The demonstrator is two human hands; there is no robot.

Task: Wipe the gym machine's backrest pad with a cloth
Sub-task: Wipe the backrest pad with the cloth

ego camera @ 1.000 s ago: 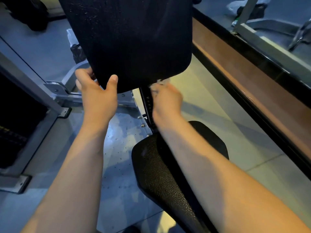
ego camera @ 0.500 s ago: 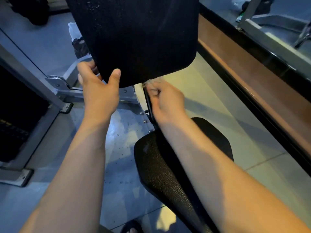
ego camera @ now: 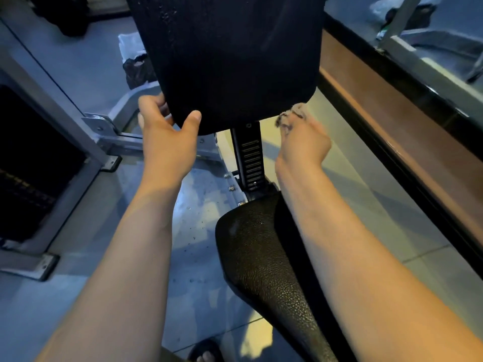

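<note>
The black backrest pad (ego camera: 230,56) fills the top middle of the head view, with specks of wet on its upper left. My left hand (ego camera: 167,131) grips its lower left corner, thumb on the front face and fingers behind the edge. My right hand (ego camera: 303,145) is balled around a small grey-brown cloth (ego camera: 290,117), which pokes out above the fist just below the pad's lower right corner. Whether the cloth touches the pad I cannot tell.
The black seat pad (ego camera: 261,259) lies under my right forearm, joined to the backrest by a slotted black post (ego camera: 251,158). A grey machine frame (ego camera: 65,142) stands at the left. A wooden ledge (ego camera: 407,121) runs along the right. My sandalled foot (ego camera: 206,352) shows at the bottom.
My right hand with the cloth has swung from under the pad's bottom edge near the post out to the pad's lower right corner. My left hand keeps its hold on the lower left corner.
</note>
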